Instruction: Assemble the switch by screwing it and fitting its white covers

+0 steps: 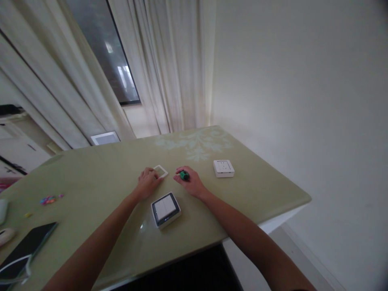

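My left hand (148, 182) is at the left side of a thin white square frame (164, 170) on the table, its fingers closed on the frame's edge. In my right hand (192, 184) is a screwdriver with a green and black handle (184, 175); its shaft is hidden or too small to make out. Between my forearms, nearer to me, sits a white switch box (165, 207) with a dark inner border around its white panel. Farther right lies a white wall socket on its box (224, 169), apart from my right hand.
The green-covered table (121, 165) ends at a wall on the right. At the left are small colourful pieces (48, 200), a dark tablet-like device (30, 244) and a white cable (15, 262). Curtains (182, 60) hang behind the table.
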Available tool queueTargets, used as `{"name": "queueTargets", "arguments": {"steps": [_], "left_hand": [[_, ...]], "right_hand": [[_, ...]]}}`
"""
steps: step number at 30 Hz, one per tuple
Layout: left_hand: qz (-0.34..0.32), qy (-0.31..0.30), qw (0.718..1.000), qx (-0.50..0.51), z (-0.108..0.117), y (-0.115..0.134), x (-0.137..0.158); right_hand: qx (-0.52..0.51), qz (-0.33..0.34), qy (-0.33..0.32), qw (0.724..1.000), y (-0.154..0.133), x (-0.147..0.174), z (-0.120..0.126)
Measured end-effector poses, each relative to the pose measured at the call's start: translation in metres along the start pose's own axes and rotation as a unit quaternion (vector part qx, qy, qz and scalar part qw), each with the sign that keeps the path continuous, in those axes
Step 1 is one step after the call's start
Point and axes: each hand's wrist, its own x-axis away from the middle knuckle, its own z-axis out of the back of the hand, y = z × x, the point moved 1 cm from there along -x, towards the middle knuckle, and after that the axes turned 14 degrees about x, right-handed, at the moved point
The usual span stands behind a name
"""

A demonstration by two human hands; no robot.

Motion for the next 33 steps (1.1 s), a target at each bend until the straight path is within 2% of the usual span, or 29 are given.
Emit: {"name": "queueTargets", "arguments": {"steps": [3, 6, 10, 13, 16, 20, 28, 33], "left_hand": [[-0.043, -0.029, 0.997, 0.057, 0.018, 0.013, 0.025], [-0.094, -0.059, 0.989, 0.098, 0.032, 0.04, 0.063], [-0.133, -0.122, 0.979, 0.1, 0.028, 0.07, 0.112], [-0.135, -0.139, 0.977, 0.087, 0.02, 0.077, 0.127], [-0.114, -0.121, 0.985, 0.057, 0.018, 0.075, 0.127], [-0.08, -0.139, 0.987, 0.022, 0.018, 0.07, 0.125], [-0.055, -0.125, 0.986, 0.091, 0.014, 0.05, 0.12], [-0.044, -0.096, 0.986, 0.129, 0.005, 0.035, 0.087]], "right_hand": [[-0.014, -0.007, -0.002, 1.0, -0.003, -0.001, 0.0], [-0.023, -0.009, -0.002, 1.0, -0.006, -0.002, -0.003], [-0.018, -0.01, 0.0, 1.0, -0.007, -0.003, -0.008], [-0.001, -0.005, -0.007, 1.0, -0.005, -0.002, -0.01], [0.018, 0.002, -0.015, 1.0, -0.001, -0.001, -0.011], [0.035, 0.004, -0.021, 0.999, 0.003, -0.001, -0.012], [0.039, 0.007, -0.021, 0.999, 0.0, -0.001, -0.014], [0.047, 0.003, 0.024, 0.999, -0.009, -0.004, -0.009]]}}
